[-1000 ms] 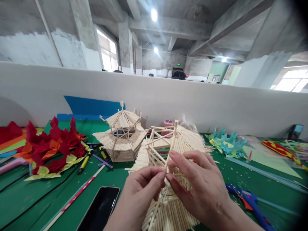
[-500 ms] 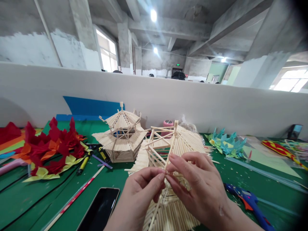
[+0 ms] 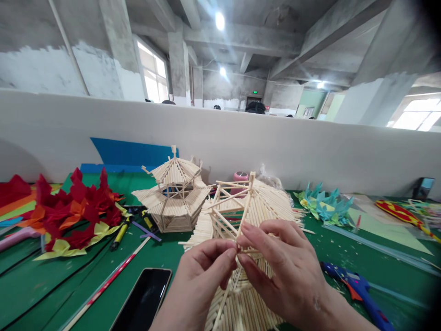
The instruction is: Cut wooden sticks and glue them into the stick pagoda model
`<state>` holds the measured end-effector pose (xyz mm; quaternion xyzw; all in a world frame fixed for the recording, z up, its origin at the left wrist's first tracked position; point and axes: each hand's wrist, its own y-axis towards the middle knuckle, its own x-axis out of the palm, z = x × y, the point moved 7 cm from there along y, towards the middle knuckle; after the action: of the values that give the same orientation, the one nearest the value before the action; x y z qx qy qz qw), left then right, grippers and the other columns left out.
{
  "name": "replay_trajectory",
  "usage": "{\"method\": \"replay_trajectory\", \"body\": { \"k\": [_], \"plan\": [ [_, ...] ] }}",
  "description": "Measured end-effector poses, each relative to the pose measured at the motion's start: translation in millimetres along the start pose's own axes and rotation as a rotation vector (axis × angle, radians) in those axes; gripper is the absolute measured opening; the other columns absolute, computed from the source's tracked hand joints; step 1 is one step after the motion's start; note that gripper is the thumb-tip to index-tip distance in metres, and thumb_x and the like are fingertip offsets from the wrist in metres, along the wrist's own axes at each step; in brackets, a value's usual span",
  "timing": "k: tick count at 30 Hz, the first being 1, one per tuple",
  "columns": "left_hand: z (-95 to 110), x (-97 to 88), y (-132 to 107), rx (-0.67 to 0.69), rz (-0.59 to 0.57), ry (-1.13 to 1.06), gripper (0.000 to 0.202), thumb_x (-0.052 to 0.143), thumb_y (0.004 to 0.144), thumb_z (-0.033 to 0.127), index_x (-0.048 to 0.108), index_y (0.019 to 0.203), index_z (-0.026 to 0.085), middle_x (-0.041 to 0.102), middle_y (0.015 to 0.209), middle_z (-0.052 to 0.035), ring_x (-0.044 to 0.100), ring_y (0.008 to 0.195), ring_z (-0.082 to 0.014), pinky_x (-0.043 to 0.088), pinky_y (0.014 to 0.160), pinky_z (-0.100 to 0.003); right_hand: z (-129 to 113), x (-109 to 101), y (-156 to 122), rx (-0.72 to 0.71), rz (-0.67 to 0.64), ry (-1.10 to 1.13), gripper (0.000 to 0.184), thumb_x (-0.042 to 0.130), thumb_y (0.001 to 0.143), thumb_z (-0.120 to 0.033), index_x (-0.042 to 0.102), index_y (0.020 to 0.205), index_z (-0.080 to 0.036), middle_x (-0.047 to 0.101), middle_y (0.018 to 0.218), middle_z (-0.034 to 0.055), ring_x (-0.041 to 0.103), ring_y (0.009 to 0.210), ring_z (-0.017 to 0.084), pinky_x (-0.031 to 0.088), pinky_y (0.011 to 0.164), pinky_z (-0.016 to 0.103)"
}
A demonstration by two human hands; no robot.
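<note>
A pavilion model built of thin wooden sticks [image 3: 272, 200] stands in front of me, its upper roof partly covered with sticks and partly open framework. My left hand [image 3: 203, 271] pinches thumb and forefinger together at the near corner of that roof. From the other side my right hand [image 3: 285, 266] grips the same corner, its thumb and fingers closed around the end of a wooden roof stick [image 3: 243, 218]. The fingertips of both hands nearly meet there. Whether a small piece sits between the left fingertips is hidden.
Behind on the left stands a second stick pavilion [image 3: 175, 193]. A phone [image 3: 143, 301] lies left of my hands, near a red-and-white strip [image 3: 106, 282]. Red folded-paper flowers [image 3: 76, 207] are at far left. On the right lie a blue glue gun [image 3: 358, 287] and turquoise paper flowers [image 3: 324, 207].
Almost nothing differs. My right fingers have shifted very slightly at the roof corner; my left hand keeps its pinch in the same place.
</note>
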<state>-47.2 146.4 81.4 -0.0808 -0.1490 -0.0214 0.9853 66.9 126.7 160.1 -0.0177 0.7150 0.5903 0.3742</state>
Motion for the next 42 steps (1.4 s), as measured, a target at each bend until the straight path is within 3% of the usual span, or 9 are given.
{"method": "replay_trajectory", "body": {
  "k": [3,10,15,19,31,42],
  "plan": [
    [5.6,1.6,-1.0,0.042,0.034,0.023,0.010,0.066,0.068,0.027,0.068,0.075,0.021,0.059,0.062,0.0024,0.050,0.061,-0.0093,0.040,0.059,-0.019,0.5,0.0,-1.0,0.002,-0.026,0.049,0.055,0.057,0.071,-0.008,0.039,0.122,-0.014,0.067,0.085,-0.0015,0.050,0.082,0.016,0.038,0.074,0.032],
    [18.0,2.0,-4.3,0.291,0.127,0.261,0.005,0.064,0.067,0.024,0.064,0.069,0.019,0.062,0.068,-0.0001,0.055,0.067,-0.0149,0.043,0.060,-0.023,1.0,0.2,-2.8,0.023,-0.069,0.136,0.058,0.051,0.071,-0.004,0.034,0.126,-0.012,0.063,0.075,-0.0009,0.050,0.084,0.016,0.038,0.076,0.031],
    [26.4,4.2,-9.6,0.488,0.228,0.526,0.005,0.059,0.071,0.023,0.061,0.072,0.019,0.058,0.065,-0.0001,0.051,0.059,-0.0137,0.041,0.055,-0.025,0.3,-1.1,-3.6,0.019,-0.042,0.141,0.057,0.050,0.072,-0.005,0.034,0.126,-0.012,0.061,0.068,-0.0015,0.050,0.083,0.016,0.038,0.076,0.031],
    [34.5,9.9,-18.9,0.645,0.301,0.663,0.005,0.058,0.072,0.020,0.061,0.076,0.018,0.053,0.059,0.0022,0.046,0.053,-0.0115,0.039,0.053,-0.024,1.3,-0.7,-2.8,0.023,-0.038,0.154,0.058,0.049,0.072,-0.004,0.033,0.127,-0.014,0.063,0.074,-0.0012,0.050,0.085,0.016,0.039,0.077,0.031],
    [19.3,5.4,-8.4,0.438,0.219,0.469,0.005,0.059,0.071,0.024,0.061,0.072,0.020,0.060,0.068,-0.0012,0.055,0.065,-0.0163,0.043,0.058,-0.027,3.8,-1.3,-3.2,0.038,-0.023,0.191,0.058,0.049,0.070,-0.001,0.035,0.126,-0.011,0.063,0.075,0.0002,0.051,0.084,0.016,0.041,0.077,0.032],
    [18.0,2.9,-7.9,0.433,0.241,0.467,0.005,0.059,0.071,0.025,0.062,0.069,0.021,0.056,0.063,0.0004,0.055,0.065,-0.0169,0.043,0.059,-0.027,1.9,-1.5,-6.5,0.028,-0.043,0.193,0.059,0.049,0.070,-0.003,0.033,0.127,-0.010,0.063,0.076,0.0005,0.050,0.086,0.016,0.040,0.077,0.032]
  ]
}}
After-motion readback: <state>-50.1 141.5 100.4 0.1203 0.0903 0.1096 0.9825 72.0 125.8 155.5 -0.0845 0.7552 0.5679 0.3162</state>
